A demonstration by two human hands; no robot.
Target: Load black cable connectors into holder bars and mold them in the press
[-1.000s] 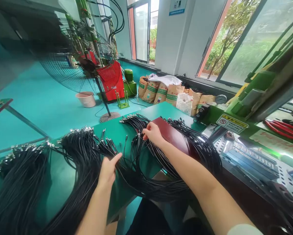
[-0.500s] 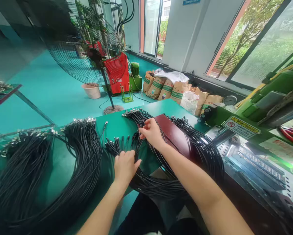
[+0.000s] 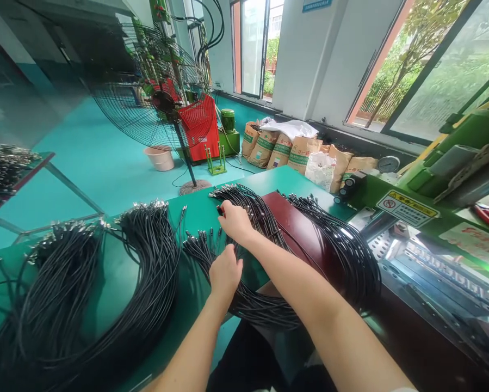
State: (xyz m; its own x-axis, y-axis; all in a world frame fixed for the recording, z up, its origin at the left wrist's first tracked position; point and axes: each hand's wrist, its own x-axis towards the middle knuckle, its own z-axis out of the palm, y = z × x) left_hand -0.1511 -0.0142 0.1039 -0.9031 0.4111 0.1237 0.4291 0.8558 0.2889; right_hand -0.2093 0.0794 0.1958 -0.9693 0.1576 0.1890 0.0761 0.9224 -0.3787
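Note:
My right hand (image 3: 235, 222) pinches the end of a black cable (image 3: 220, 210), whose dark plug pokes out past the fingertips. Just below and nearer to me, my left hand (image 3: 224, 271) is closed on black cable; most of what lies in its fist is hidden. To its left, a fan of black cable ends (image 3: 197, 246) rests on the green tabletop (image 3: 195, 218). Beyond my right hand curves a bundle of black cables (image 3: 250, 198) with metal tips. Another cable bundle (image 3: 329, 223) lies across the dark red board (image 3: 295, 218).
Two thick cable bundles, one curved (image 3: 156, 261) and one outer (image 3: 60, 272), cover the table's left side. A green machine (image 3: 395, 198) with a metal fixture (image 3: 444, 277) stands close at right. Past the table are a floor fan (image 3: 165, 103), a bucket (image 3: 160, 158) and paper sacks (image 3: 283, 149).
My right hand has shifted left and slightly toward me, bringing a cable end with it. My left hand has moved right, off the fanned cable ends, and its fingers have closed. The view has shifted slightly.

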